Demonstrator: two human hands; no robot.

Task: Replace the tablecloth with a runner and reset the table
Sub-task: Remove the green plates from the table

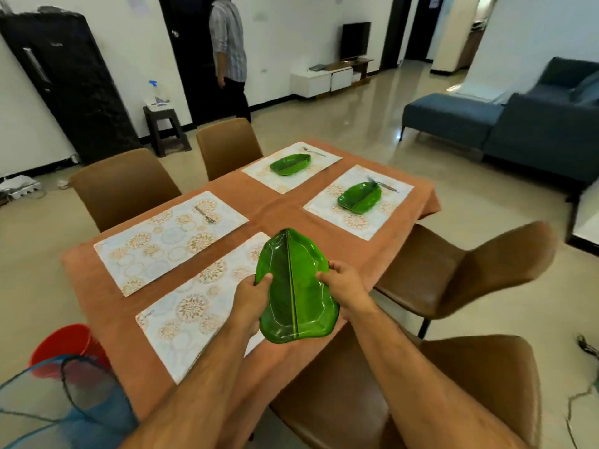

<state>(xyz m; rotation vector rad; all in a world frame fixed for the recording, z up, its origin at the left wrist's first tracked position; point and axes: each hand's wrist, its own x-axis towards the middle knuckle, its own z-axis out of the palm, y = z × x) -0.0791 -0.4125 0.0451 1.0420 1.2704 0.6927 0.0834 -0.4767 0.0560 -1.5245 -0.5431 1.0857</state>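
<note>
Left hand [251, 294] and right hand [342, 283] grip green leaf plate [293, 288] by my fingers on both edges, above near placemat [194, 309] on bench [282, 202] with orange tablecloth [107, 306].

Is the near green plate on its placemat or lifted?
Lifted: both hands, left and right, grip the green leaf plate by its edges above the near placemat.

Green leaf-veined plate [296, 286], orange tablecloth [291, 205], floral-medallion white placemats [168, 238].
</note>
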